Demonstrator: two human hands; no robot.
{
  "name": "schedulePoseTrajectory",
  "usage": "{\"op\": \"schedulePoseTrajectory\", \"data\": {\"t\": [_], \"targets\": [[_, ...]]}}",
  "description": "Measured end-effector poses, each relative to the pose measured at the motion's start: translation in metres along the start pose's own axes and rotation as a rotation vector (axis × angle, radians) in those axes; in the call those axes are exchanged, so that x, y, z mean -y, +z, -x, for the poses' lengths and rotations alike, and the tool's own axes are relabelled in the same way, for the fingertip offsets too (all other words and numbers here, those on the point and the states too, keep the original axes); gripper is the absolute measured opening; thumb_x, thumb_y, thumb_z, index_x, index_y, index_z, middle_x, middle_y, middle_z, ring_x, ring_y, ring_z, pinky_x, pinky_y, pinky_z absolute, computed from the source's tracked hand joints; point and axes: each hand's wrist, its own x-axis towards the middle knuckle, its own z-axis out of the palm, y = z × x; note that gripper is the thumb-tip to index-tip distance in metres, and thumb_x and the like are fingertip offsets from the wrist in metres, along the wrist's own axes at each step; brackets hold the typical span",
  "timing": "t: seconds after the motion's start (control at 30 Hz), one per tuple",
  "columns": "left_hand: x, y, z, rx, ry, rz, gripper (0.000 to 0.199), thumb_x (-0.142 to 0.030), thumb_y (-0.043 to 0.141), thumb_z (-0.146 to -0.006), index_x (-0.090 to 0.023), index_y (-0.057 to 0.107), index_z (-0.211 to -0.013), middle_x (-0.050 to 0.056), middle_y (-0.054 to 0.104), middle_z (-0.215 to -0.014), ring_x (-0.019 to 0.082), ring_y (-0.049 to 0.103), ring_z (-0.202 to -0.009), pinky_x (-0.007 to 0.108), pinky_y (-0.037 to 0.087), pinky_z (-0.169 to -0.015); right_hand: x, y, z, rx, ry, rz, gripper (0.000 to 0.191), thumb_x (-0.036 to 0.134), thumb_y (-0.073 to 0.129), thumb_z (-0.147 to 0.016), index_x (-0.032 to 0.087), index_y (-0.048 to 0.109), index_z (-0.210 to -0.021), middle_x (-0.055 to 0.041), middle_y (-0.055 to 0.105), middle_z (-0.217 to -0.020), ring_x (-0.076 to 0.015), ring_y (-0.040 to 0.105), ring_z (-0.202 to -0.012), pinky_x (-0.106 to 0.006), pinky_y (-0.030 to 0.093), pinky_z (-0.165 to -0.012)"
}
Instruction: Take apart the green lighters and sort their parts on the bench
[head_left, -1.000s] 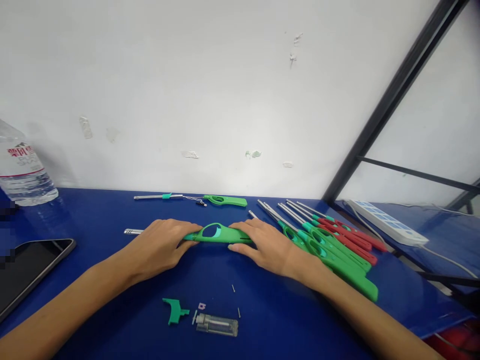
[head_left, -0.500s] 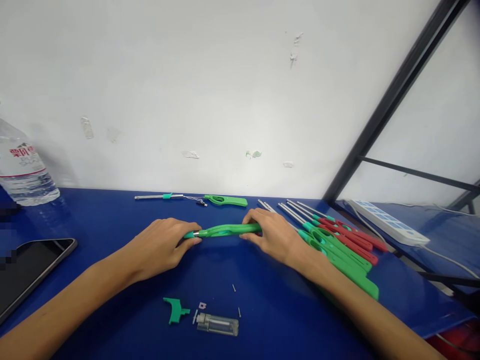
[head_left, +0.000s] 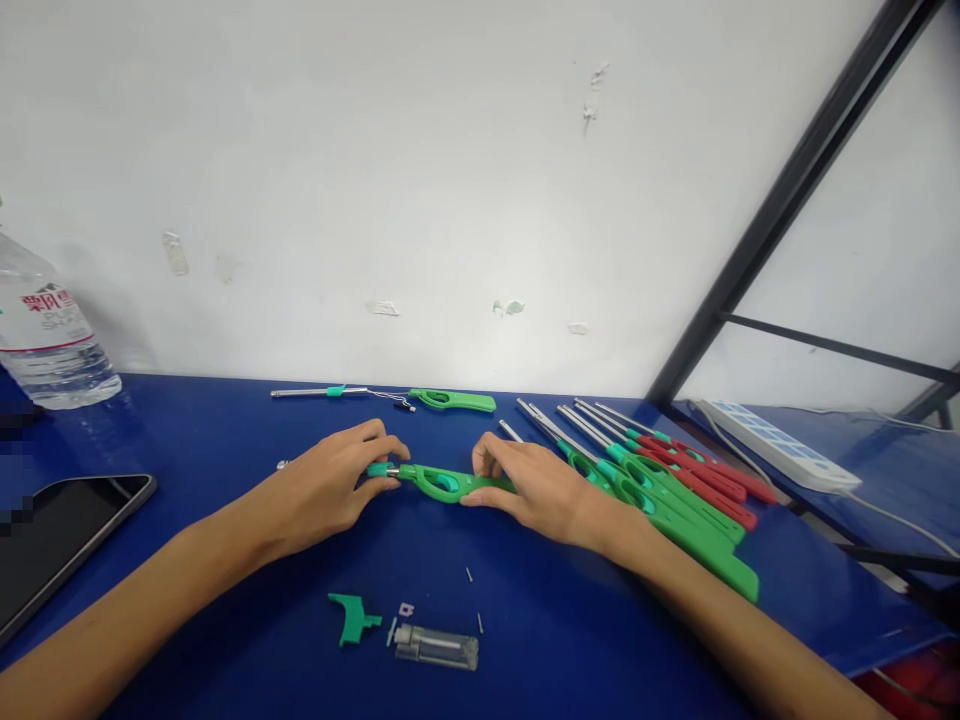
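A green lighter [head_left: 442, 484] lies level between my hands, its flat side with the oval opening facing me. My left hand [head_left: 337, 485] pinches the teal collar near its metal tube, whose tip pokes out beyond the wrist side. My right hand [head_left: 536, 487] grips the green handle's right end between thumb and curled fingers. Nearer me on the blue table [head_left: 247, 640] lie a teal trigger piece [head_left: 352, 619], a clear fuel tank [head_left: 436, 647], a small pink part [head_left: 406, 609] and small pins or screws [head_left: 480, 623].
Behind are a metal tube [head_left: 319, 393] with wires and a green handle shell [head_left: 454, 401]. Several green and red lighters [head_left: 686, 515] fan out at right, partly under my right forearm. A phone [head_left: 67, 540] and water bottle [head_left: 52, 330] stand left; a power strip [head_left: 780, 445] lies right.
The held lighter has turned from its narrow edge to its broad side, with the opening now visible. My right hand has shifted slightly left and down; its fingers are more curled.
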Motion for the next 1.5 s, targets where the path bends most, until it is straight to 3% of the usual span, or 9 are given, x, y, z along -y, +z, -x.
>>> {"op": "schedulePoseTrajectory", "data": {"t": [0.13, 0.3, 0.53, 0.83, 1.5], "targets": [[0.005, 0.002, -0.002, -0.003, 0.007, 0.028, 0.028, -0.037, 0.054, -0.095, -0.031, 0.061, -0.121, 0.001, 0.063, -0.103, 0.019, 0.062, -0.089, 0.030, 0.045, -0.077, -0.006, 0.004, -0.002, 0.021, -0.032, 0.001, 0.029, 0.052, 0.058, -0.095, 0.025, 0.054, -0.105, 0.0003, 0.066, -0.095, -0.0180, 0.062, -0.086, -0.029, 0.043, -0.073], [0.004, -0.001, -0.002, -0.006, -0.034, 0.050, 0.034, -0.040, 0.059, -0.091, -0.035, 0.064, -0.124, 0.000, 0.071, -0.103, 0.021, 0.065, -0.092, 0.030, 0.048, -0.078, -0.012, 0.008, -0.001, 0.024, -0.065, 0.122, 0.046, 0.059, 0.051, -0.096, 0.023, 0.060, -0.123, -0.0063, 0.067, -0.108, -0.0229, 0.064, -0.100, -0.034, 0.048, -0.084], [-0.005, -0.010, 0.001, 0.010, -0.071, 0.013, 0.030, -0.048, 0.053, -0.093, -0.034, 0.070, -0.114, 0.001, 0.073, -0.102, 0.023, 0.067, -0.093, 0.031, 0.051, -0.078, -0.005, 0.006, 0.000, 0.038, -0.093, 0.228, 0.047, 0.058, 0.046, -0.097, 0.021, 0.064, -0.120, -0.0078, 0.067, -0.108, -0.0230, 0.065, -0.098, -0.034, 0.050, -0.079], [-0.004, -0.002, 0.000, 0.041, 0.013, -0.007, 0.025, -0.044, 0.049, -0.097, -0.030, 0.070, -0.101, 0.000, 0.067, -0.105, 0.021, 0.063, -0.094, 0.032, 0.046, -0.082, -0.001, 0.009, -0.001, 0.018, -0.113, 0.303, 0.046, 0.058, 0.044, -0.098, 0.021, 0.064, -0.117, -0.0067, 0.068, -0.106, -0.0221, 0.066, -0.092, -0.032, 0.047, -0.070], [-0.010, 0.000, 0.004, 0.005, -0.027, 0.020, 0.024, -0.045, 0.037, -0.102, -0.028, 0.054, -0.102, -0.002, 0.067, -0.093, 0.019, 0.062, -0.080, 0.030, 0.040, -0.070, -0.003, 0.008, 0.000, 0.016, -0.056, 0.195, 0.043, 0.058, 0.053, -0.095, 0.022, 0.065, -0.118, -0.0052, 0.067, -0.104, -0.0220, 0.065, -0.096, -0.032, 0.047, -0.079]]}}
